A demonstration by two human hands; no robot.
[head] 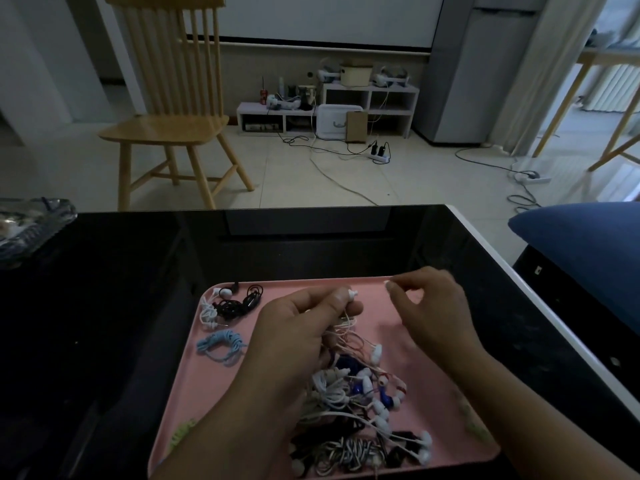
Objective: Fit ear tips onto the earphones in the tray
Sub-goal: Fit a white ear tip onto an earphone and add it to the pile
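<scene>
A pink tray (pixel 433 393) lies on the black table and holds a tangled heap of wired earphones (pixel 353 403) in white, blue and black. My left hand (pixel 304 323) pinches a white earbud (pixel 353 294) above the tray, its thin cable hanging down into the heap. My right hand (pixel 429 303) is just right of it, thumb and forefinger pinched together on something small and pale that I cannot make out. At the tray's far left lie coiled black and white earphones (pixel 228 304) and a light blue coiled pair (pixel 221 346).
The black table (pixel 104 323) has a white right edge. A patterned dish (pixel 31 226) sits at its far left corner. A blue cushion (pixel 585 244) lies to the right. Beyond the table stand a wooden chair (pixel 173 98) and low shelves, with cables on the floor.
</scene>
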